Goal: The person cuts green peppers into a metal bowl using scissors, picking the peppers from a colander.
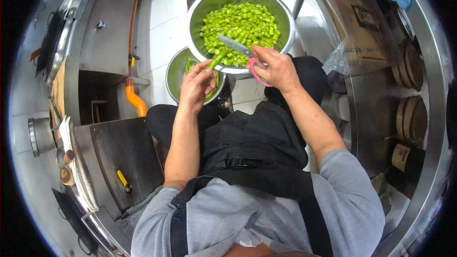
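My left hand [194, 85], fingers closed, grips a green pepper [219, 58] over the near rim of the steel bowl [193, 23], which contains cut pieces [240, 26]. My right hand [276, 69], partly curled, holds pink-handled scissors [236, 46], blades above the bowl. The colander [172, 80], holding whole peppers, sits lower left.
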A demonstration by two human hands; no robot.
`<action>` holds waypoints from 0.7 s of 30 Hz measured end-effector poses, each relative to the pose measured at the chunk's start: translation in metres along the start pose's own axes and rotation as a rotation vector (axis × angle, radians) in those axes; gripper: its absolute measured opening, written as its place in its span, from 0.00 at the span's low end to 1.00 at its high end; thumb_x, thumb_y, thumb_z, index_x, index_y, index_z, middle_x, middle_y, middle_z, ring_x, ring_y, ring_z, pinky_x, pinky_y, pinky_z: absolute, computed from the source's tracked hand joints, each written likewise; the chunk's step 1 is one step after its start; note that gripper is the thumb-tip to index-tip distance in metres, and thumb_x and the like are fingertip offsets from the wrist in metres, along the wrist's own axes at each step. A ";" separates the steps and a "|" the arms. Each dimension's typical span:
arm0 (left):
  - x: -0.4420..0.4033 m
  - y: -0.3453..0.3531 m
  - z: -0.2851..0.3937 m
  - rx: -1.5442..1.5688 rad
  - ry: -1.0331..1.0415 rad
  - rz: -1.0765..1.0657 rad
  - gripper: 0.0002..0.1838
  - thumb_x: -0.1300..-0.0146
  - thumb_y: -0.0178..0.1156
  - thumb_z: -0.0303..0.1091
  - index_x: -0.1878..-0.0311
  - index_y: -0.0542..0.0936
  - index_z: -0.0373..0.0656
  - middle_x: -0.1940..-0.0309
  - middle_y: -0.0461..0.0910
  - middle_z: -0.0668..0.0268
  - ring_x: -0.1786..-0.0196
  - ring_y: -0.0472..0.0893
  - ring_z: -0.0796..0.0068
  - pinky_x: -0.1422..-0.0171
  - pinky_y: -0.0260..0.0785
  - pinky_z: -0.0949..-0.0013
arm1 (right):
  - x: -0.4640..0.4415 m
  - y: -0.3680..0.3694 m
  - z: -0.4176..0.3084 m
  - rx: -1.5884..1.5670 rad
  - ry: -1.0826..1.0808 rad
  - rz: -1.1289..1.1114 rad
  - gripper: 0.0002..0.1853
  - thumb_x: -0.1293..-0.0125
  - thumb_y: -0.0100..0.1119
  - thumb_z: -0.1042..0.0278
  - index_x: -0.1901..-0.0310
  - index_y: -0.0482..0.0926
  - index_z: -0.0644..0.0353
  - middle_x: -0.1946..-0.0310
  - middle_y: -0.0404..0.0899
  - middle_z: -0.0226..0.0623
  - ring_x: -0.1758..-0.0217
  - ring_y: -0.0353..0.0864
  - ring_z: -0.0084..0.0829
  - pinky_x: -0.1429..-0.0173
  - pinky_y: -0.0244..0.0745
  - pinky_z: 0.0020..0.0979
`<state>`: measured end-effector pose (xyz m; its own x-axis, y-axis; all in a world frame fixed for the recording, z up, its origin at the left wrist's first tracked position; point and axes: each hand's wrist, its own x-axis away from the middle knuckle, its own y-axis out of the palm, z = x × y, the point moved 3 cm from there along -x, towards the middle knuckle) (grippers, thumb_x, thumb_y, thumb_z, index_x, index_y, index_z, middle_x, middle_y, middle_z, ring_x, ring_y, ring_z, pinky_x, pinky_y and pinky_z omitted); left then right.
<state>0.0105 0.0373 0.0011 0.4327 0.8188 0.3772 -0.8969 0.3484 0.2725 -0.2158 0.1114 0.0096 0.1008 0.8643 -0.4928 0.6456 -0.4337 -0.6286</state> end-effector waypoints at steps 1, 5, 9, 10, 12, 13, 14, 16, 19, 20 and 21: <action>-0.001 0.003 0.000 0.017 -0.003 0.021 0.21 0.37 0.55 0.28 0.42 0.69 0.33 0.68 0.77 0.64 0.75 0.74 0.80 0.80 0.58 0.81 | 0.001 -0.002 -0.001 0.007 0.016 0.007 0.23 0.49 0.66 0.63 0.49 0.77 0.57 0.61 0.82 0.43 0.59 0.83 0.42 0.54 0.79 0.38; -0.003 0.006 -0.007 0.095 -0.007 0.072 0.20 0.37 0.55 0.27 0.42 0.69 0.34 0.68 0.77 0.63 0.74 0.74 0.78 0.79 0.59 0.81 | 0.008 0.000 -0.005 0.031 -0.118 -0.006 0.25 0.52 0.68 0.64 0.49 0.77 0.55 0.65 0.81 0.39 0.60 0.83 0.39 0.55 0.79 0.38; -0.004 0.000 -0.017 0.090 -0.020 0.057 0.18 0.36 0.54 0.26 0.43 0.70 0.34 0.67 0.77 0.62 0.73 0.75 0.77 0.78 0.60 0.80 | 0.010 -0.002 -0.012 0.043 -0.234 -0.024 0.27 0.56 0.68 0.64 0.49 0.78 0.53 0.66 0.79 0.35 0.61 0.81 0.34 0.54 0.77 0.35; -0.004 -0.002 -0.018 0.087 -0.022 0.056 0.18 0.36 0.54 0.26 0.43 0.70 0.34 0.67 0.77 0.62 0.73 0.75 0.77 0.78 0.60 0.80 | 0.011 -0.001 -0.013 0.031 -0.263 -0.027 0.27 0.56 0.68 0.64 0.50 0.78 0.54 0.65 0.79 0.35 0.60 0.81 0.34 0.54 0.77 0.35; -0.004 -0.006 -0.019 0.106 -0.009 0.014 0.18 0.37 0.53 0.26 0.43 0.70 0.34 0.66 0.76 0.61 0.73 0.75 0.76 0.78 0.60 0.80 | 0.011 0.001 -0.014 0.022 -0.290 -0.032 0.26 0.55 0.68 0.64 0.50 0.78 0.54 0.65 0.79 0.34 0.60 0.81 0.34 0.54 0.77 0.35; -0.004 -0.007 -0.019 0.106 -0.011 0.012 0.18 0.37 0.53 0.26 0.43 0.70 0.34 0.66 0.76 0.61 0.73 0.75 0.76 0.78 0.60 0.80 | 0.011 0.000 -0.015 0.010 -0.298 -0.031 0.26 0.55 0.68 0.64 0.50 0.78 0.54 0.65 0.79 0.34 0.60 0.81 0.34 0.54 0.77 0.35; -0.004 -0.008 -0.019 0.109 -0.003 0.015 0.17 0.37 0.53 0.26 0.44 0.71 0.35 0.66 0.76 0.62 0.73 0.75 0.76 0.79 0.60 0.79 | 0.011 0.000 -0.016 -0.001 -0.306 -0.030 0.26 0.55 0.69 0.64 0.50 0.78 0.54 0.65 0.79 0.34 0.59 0.81 0.33 0.53 0.77 0.35; -0.003 -0.012 -0.020 0.114 0.006 0.045 0.15 0.37 0.53 0.25 0.47 0.71 0.36 0.65 0.76 0.62 0.73 0.75 0.75 0.79 0.61 0.79 | 0.011 0.000 -0.015 0.000 -0.306 -0.034 0.26 0.55 0.69 0.64 0.50 0.78 0.54 0.64 0.79 0.35 0.59 0.81 0.34 0.53 0.77 0.35; -0.003 -0.014 -0.022 0.107 0.005 0.055 0.14 0.37 0.53 0.25 0.48 0.72 0.36 0.65 0.75 0.62 0.73 0.75 0.75 0.79 0.61 0.79 | 0.012 0.001 -0.014 -0.004 -0.305 -0.040 0.26 0.55 0.69 0.65 0.50 0.78 0.54 0.64 0.79 0.35 0.59 0.81 0.34 0.52 0.77 0.36; -0.003 -0.014 -0.023 0.108 0.004 0.053 0.14 0.37 0.53 0.25 0.48 0.72 0.36 0.65 0.75 0.62 0.73 0.75 0.75 0.79 0.61 0.79 | 0.012 0.002 -0.014 -0.010 -0.304 -0.042 0.26 0.55 0.69 0.65 0.50 0.78 0.54 0.64 0.79 0.36 0.58 0.81 0.35 0.52 0.77 0.36; -0.003 -0.013 -0.023 0.105 0.004 0.053 0.14 0.37 0.53 0.25 0.48 0.72 0.36 0.65 0.75 0.62 0.73 0.75 0.75 0.79 0.61 0.80 | 0.012 0.002 -0.014 -0.008 -0.303 -0.042 0.26 0.55 0.69 0.65 0.50 0.78 0.54 0.64 0.79 0.36 0.58 0.81 0.35 0.52 0.77 0.36</action>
<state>0.0192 0.0408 -0.0237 0.3842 0.8366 0.3905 -0.9038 0.2546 0.3438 -0.2029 0.1245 0.0107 -0.1555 0.7655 -0.6243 0.6508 -0.3961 -0.6478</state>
